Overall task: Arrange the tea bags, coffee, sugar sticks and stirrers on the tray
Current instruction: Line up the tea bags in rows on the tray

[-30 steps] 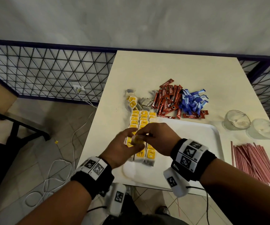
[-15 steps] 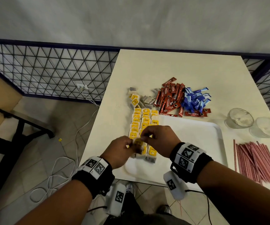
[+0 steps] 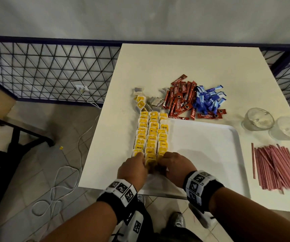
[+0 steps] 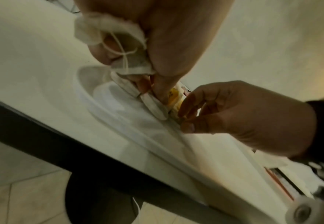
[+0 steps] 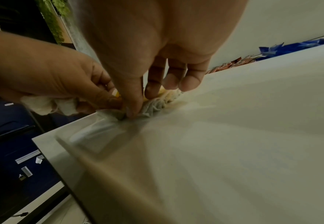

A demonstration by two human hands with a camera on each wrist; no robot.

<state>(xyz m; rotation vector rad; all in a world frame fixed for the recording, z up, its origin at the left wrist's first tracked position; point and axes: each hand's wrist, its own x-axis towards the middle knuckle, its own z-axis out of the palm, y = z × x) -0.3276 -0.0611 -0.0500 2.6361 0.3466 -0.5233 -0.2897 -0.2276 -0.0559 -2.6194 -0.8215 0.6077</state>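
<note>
Midway through the tea-bag step: laying three yellow-tagged tea bag rows [image 3: 151,137] down the 9 o'clock side of the white tray [image 3: 201,154], both hands working at the rows' 6 o'clock end.

Left hand [image 3: 133,170] at 7 o'clock of the middle row, grip curled round a small wad of spare tea bags [image 4: 119,45] in the palm, one finger reaching down among the laid bags. Right hand [image 3: 175,167] just beside it at 5 o'clock, grip narrow, thumb and forefinger pinching the nearest tea bag [image 5: 149,109] against the tray floor. Exact row for this bag not clear from the wrist views.

Elsewhere on the desk [image 3: 193,67], apparently untouched so far:
- loose tea bags [image 3: 147,102] at 12 o'clock of the rows
- red Nescafé coffee sticks [image 3: 179,102] and blue sugar sticks [image 3: 208,100], heaped just beyond the tray's far rim
- pink stirrers [image 3: 276,166] at 3 o'clock of the tray, well apart from both hands

Next, most likely: let go of the pinched bag with its tag lapping in line, then pass another spare from the left palm to the right fingertips. Calls for a light, narrow pinch — soft paper and trailing strings, probably quick to snag and drag neighbouring bags askew. After the spares, a reach to 12 o'clock for the loose bags, keeping the tray's bare 3 o'clock half free for sticks and stirrers.
</note>
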